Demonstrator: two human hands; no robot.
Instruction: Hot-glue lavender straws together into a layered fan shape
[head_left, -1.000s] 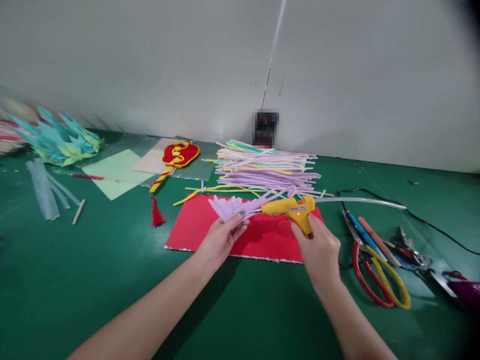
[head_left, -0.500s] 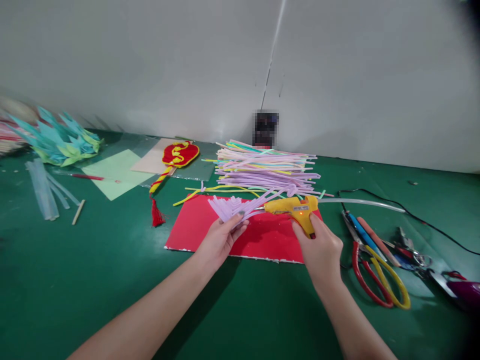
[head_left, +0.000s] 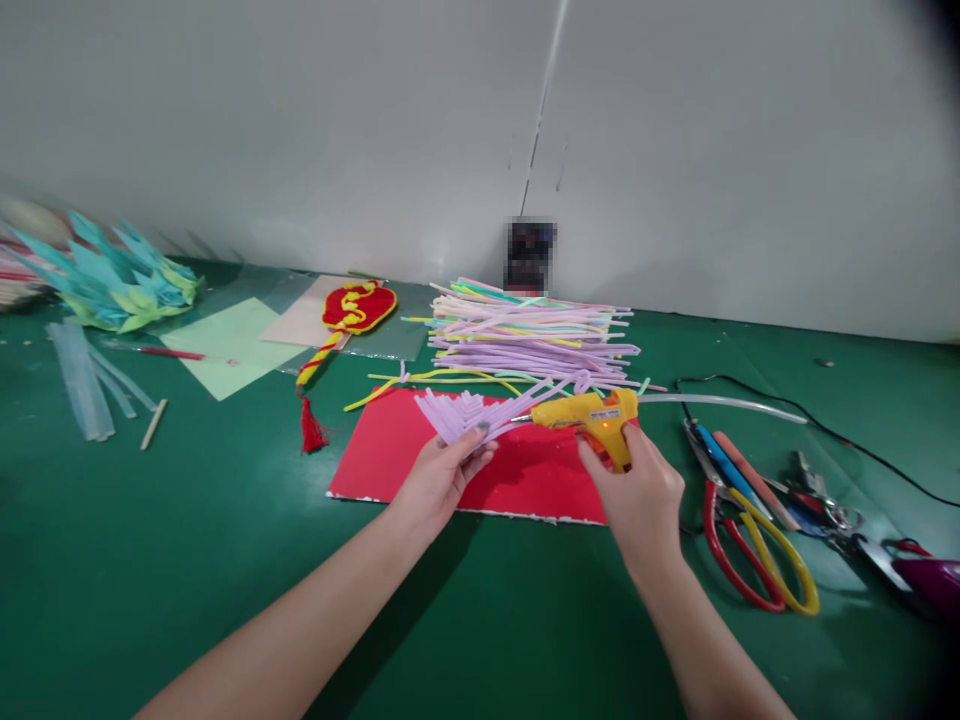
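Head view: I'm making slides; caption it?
Left hand holds thin lilac stems; right hand, a yellow pistol-shaped glue gun.

The glue gun point(head_left: 583, 411) is yellow with a glowing orange light point(head_left: 607, 425), its glue stick point(head_left: 720, 401) translucent white. The lilac stems point(head_left: 465, 413) form a chevron-like pattern. The board point(head_left: 532, 485) is red, edged white; the tabletop point(head_left: 187, 560), plain green. The fan point(head_left: 369, 310) is red with yellow trim, its handle point(head_left: 321, 357) spiralled in both.

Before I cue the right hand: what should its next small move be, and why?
Probably squeeze the glue gun lightly: the right hand grips it, its orange light glows, its nozzle points at the lilac strips, and the left hand holds those strips over the red board.
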